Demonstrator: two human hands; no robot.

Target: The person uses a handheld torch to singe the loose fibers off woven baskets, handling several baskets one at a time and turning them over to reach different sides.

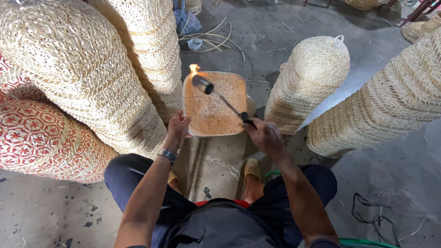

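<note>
Both forearms reach forward: my left hand (177,131) grips the near edge of the square woven straw basket (216,104) standing on the concrete floor (386,183); my right hand (264,135) clenches the long metal torch (225,101), flame licking the basket's top corner.

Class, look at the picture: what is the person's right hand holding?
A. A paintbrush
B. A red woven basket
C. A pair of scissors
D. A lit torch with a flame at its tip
D: the right hand grips a long-necked torch whose flame burns at the top edge of the flat woven basket steadied by the left hand.
</note>
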